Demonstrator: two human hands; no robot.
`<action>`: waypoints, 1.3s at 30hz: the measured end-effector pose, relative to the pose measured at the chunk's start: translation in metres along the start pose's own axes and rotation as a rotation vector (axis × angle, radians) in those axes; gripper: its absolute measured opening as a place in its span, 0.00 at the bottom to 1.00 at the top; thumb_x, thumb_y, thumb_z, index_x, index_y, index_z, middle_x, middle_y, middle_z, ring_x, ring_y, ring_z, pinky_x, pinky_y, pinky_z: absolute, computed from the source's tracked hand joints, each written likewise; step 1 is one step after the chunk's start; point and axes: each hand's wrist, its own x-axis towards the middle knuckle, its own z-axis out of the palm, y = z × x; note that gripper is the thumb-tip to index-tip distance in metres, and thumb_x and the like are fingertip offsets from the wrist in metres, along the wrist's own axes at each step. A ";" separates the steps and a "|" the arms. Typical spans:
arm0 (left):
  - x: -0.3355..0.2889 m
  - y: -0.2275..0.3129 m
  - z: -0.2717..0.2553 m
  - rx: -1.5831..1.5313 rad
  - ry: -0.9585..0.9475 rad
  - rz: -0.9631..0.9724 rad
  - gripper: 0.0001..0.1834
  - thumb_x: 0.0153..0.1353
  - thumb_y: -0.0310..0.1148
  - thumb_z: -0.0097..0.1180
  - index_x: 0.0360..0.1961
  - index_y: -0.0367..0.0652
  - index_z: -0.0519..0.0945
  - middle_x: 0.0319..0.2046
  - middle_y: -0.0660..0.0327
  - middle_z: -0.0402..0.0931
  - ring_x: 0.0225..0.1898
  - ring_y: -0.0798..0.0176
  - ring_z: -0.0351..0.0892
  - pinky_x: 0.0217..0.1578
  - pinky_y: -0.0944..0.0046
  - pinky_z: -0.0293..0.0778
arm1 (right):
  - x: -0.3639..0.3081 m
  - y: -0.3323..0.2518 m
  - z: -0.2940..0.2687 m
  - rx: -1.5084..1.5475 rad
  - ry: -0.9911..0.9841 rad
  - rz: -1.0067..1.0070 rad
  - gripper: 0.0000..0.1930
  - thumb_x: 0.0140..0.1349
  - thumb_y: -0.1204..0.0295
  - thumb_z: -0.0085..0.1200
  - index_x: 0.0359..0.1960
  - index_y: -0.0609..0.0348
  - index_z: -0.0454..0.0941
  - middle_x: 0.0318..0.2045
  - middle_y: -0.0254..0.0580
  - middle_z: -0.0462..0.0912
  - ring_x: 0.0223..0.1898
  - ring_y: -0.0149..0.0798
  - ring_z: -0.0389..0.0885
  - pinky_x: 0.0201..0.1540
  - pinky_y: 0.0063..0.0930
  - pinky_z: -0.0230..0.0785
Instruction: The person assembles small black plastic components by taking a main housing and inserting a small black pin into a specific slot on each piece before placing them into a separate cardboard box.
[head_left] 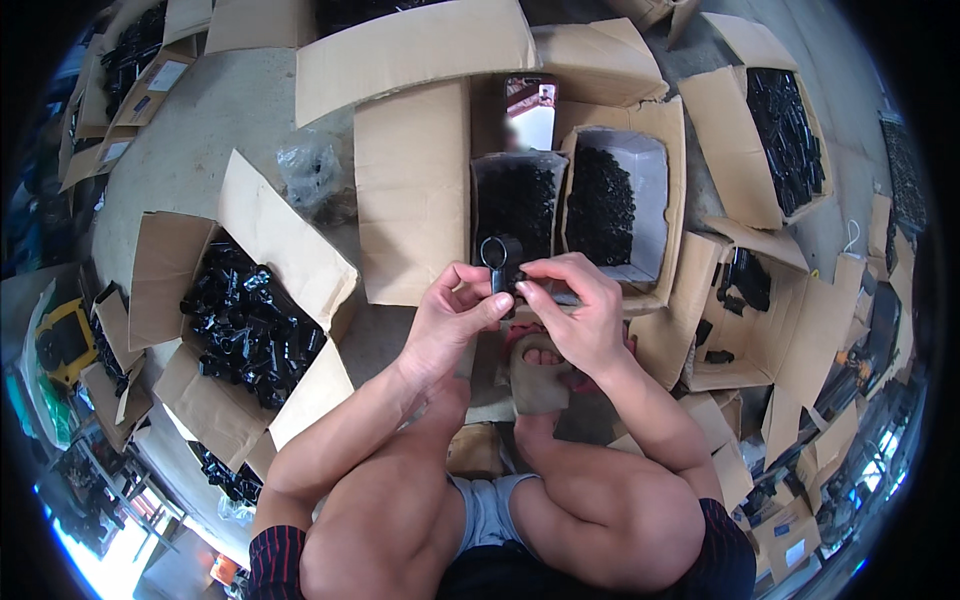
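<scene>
Cardboard carton just beyond the grip; flapped carton to its left, full of glossy black fittings; grey bin ahead, to its right; left grip pinching black ring-ended fitting by its stem, ring uppermost; right grip close beside, cannot tell whether on anything; fitting probably light, stiff, slick; stem the best hold; small black pieces in bin.
</scene>
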 end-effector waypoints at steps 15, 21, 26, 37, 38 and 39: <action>-0.003 -0.001 0.009 0.037 0.022 0.123 0.19 0.61 0.24 0.70 0.47 0.43 0.72 0.42 0.60 0.82 0.41 0.71 0.81 0.41 0.69 0.78 | -0.001 -0.002 -0.002 -0.139 -0.022 -0.042 0.09 0.58 0.74 0.67 0.40 0.60 0.86 0.35 0.43 0.87 0.36 0.46 0.83 0.42 0.36 0.73; 0.000 -0.001 0.013 0.146 0.056 0.238 0.19 0.59 0.21 0.71 0.46 0.41 0.72 0.43 0.61 0.79 0.42 0.71 0.80 0.43 0.69 0.79 | -0.002 -0.004 -0.003 -0.242 -0.017 -0.146 0.08 0.58 0.73 0.67 0.38 0.60 0.84 0.34 0.43 0.87 0.36 0.47 0.83 0.40 0.39 0.73; -0.002 -0.002 0.016 0.248 0.097 0.257 0.21 0.57 0.21 0.73 0.45 0.41 0.72 0.43 0.61 0.79 0.42 0.72 0.79 0.43 0.70 0.79 | -0.001 -0.006 -0.003 -0.161 -0.056 -0.066 0.06 0.63 0.73 0.63 0.35 0.62 0.81 0.31 0.47 0.83 0.35 0.50 0.82 0.37 0.42 0.72; -0.005 -0.007 0.013 0.271 0.088 0.303 0.20 0.56 0.19 0.73 0.44 0.41 0.74 0.44 0.62 0.78 0.41 0.72 0.80 0.41 0.69 0.80 | -0.007 -0.001 0.008 0.018 -0.187 0.209 0.17 0.78 0.64 0.43 0.33 0.65 0.71 0.22 0.51 0.74 0.25 0.55 0.76 0.30 0.46 0.67; -0.004 -0.008 0.014 0.239 0.076 0.301 0.20 0.56 0.19 0.73 0.44 0.41 0.74 0.44 0.62 0.78 0.41 0.71 0.80 0.41 0.70 0.80 | -0.009 -0.001 0.007 0.156 -0.214 0.349 0.18 0.78 0.63 0.42 0.33 0.64 0.72 0.21 0.50 0.75 0.25 0.52 0.76 0.30 0.43 0.67; -0.003 -0.009 0.015 0.206 0.065 0.296 0.21 0.55 0.19 0.73 0.44 0.41 0.74 0.44 0.63 0.78 0.40 0.71 0.81 0.41 0.70 0.79 | -0.011 -0.001 0.008 0.298 -0.236 0.486 0.20 0.79 0.61 0.40 0.34 0.64 0.73 0.21 0.48 0.76 0.24 0.48 0.77 0.30 0.41 0.68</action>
